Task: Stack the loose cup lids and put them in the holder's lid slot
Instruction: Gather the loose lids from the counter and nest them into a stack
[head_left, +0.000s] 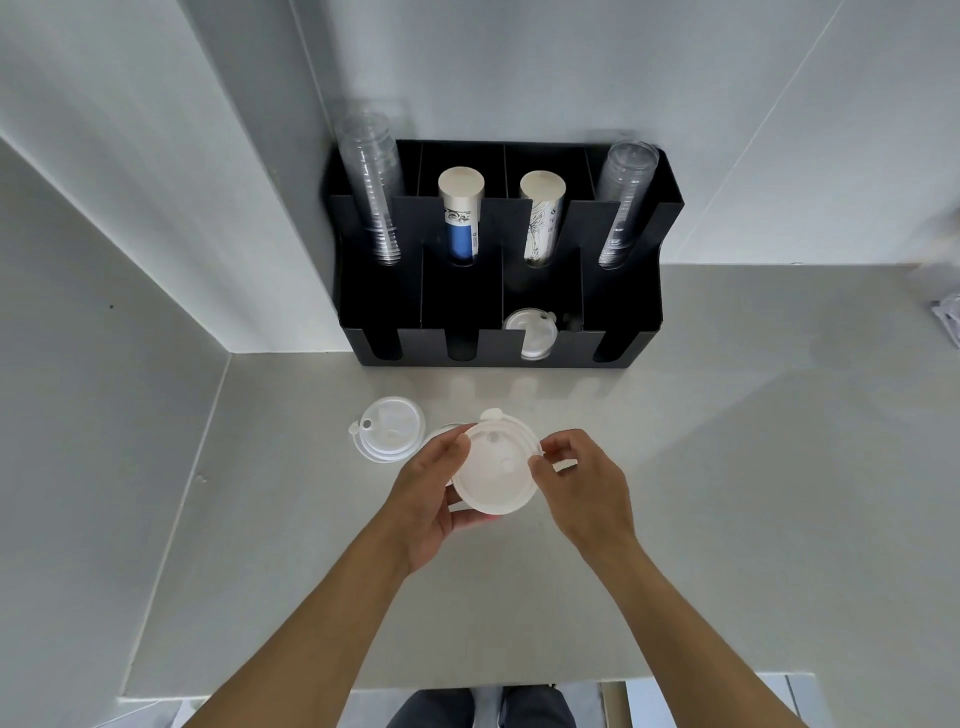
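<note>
A white cup lid (496, 470) is held above the counter between both hands, its underside tilted toward me. My left hand (428, 491) grips its left edge and cups it from below. My right hand (579, 480) pinches its right rim with thumb and fingers. A small stack of white lids (387, 435) lies on the counter just left of my left hand; another lid edge peeks out behind that hand. The black holder (636, 332) stands against the wall, and its third front slot has white lids (531, 332) in it.
The holder's back slots carry two clear cup stacks (371, 182) and two paper cup stacks (461, 208). A wall corner juts out at the left. The grey counter (727, 467) extends right, with a blurred white object (948, 322) at the far right edge.
</note>
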